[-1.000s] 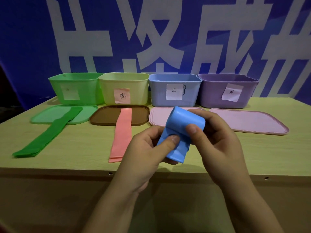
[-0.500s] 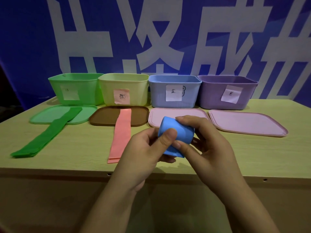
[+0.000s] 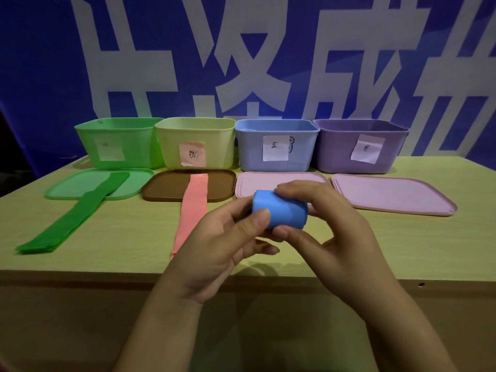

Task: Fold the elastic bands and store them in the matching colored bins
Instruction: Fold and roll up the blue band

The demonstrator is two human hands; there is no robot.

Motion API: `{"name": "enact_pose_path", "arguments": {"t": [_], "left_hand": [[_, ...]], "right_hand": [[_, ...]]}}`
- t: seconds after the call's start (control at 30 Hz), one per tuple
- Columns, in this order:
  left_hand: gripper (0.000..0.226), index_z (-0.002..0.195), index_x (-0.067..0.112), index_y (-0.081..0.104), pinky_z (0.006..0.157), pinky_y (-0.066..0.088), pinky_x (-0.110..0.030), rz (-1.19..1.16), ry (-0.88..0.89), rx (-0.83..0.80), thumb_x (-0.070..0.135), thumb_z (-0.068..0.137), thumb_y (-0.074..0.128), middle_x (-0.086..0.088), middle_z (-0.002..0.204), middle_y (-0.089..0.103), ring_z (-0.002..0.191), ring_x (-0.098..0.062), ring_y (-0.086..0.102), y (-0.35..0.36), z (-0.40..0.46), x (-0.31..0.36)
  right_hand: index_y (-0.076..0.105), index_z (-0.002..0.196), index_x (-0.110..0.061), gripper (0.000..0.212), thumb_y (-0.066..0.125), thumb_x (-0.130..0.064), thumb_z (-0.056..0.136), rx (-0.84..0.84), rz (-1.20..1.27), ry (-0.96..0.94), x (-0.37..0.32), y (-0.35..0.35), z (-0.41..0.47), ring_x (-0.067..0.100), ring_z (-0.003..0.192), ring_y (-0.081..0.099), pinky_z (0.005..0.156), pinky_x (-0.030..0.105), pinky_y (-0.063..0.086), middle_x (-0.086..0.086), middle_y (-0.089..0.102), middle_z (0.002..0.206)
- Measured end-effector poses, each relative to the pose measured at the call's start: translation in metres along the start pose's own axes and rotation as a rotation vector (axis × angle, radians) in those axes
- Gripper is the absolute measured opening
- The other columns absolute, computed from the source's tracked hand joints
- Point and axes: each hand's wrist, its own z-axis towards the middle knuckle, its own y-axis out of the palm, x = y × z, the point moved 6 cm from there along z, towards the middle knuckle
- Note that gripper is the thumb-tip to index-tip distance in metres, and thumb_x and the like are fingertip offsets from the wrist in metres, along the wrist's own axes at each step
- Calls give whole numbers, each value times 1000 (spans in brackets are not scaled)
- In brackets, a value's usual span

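Head view: left hand and right hand both grip the rolled blue band above the worktop, before the blue bin.

Pale wood table w/ blue backdrop bearing big white characters, dim light.

Two bare forearms, left hand and right hand; no sleeves, short nails.
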Motion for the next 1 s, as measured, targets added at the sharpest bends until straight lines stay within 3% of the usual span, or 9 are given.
{"name": "enact_pose_path", "arguments": {"t": [0.17,0.27,0.37,0.47,0.53,0.63,0.77,0.87,1.0], "left_hand": [[36,95,23,73,66,52,-23,148,83,165,42,64,74,-4,90,72,72,-14,66,-4,3,0],[25,94,29,70,68,54,-21,271,144,222,31,71,80,5,92,73,79,-8,68,-1,-3,5],[36,98,44,64,81,54,-23,451,221,290,32,68,81,13,102,69,96,-7,66,-2,-6,6],[48,100,57,58,89,51,-26,643,280,254,24,70,76,19,109,63,106,-6,60,9,-8,3],[50,101,56,56,88,48,-16,723,314,205,20,71,74,26,110,58,108,0,57,18,-10,3],[52,105,56,50,84,42,-4,827,367,136,21,72,69,31,114,51,110,7,51,25,-12,7],[49,111,55,49,89,43,-9,757,345,64,26,77,68,29,117,51,116,0,50,26,-11,2],[43,117,48,47,92,48,-24,598,329,55,48,78,64,13,126,52,116,-17,54,24,-10,-1],[39,106,49,53,71,51,-26,525,297,174,68,72,57,7,113,57,90,-17,62,20,-6,-1]], "right_hand": [[59,113,-24,36,69,-24,78,-14,-2,-50,2,6,-2,-3,116,49,95,11,38,-14,57,118],[59,112,-27,31,61,-25,81,-115,345,76,7,5,-6,11,124,50,99,25,43,-12,57,125],[60,111,-23,35,52,-31,78,-43,604,252,11,2,-6,6,114,56,87,18,48,-10,62,117],[58,97,-34,29,40,-51,82,106,335,323,14,1,-1,2,93,61,73,14,50,-14,63,97],[55,87,-33,33,36,-60,85,99,161,386,19,3,2,0,82,59,64,12,47,-14,61,86],[58,72,-24,49,38,-65,87,24,213,492,29,10,-2,4,64,55,55,15,43,-9,60,73],[51,63,-19,35,41,-45,84,183,313,520,30,12,-9,3,56,46,50,17,37,-7,52,62],[43,64,-17,29,46,-41,80,284,332,481,28,12,-13,3,54,41,49,20,35,-5,46,60],[42,66,-16,27,42,-41,78,389,280,353,18,3,-15,6,57,44,49,13,35,4,46,65]]}}
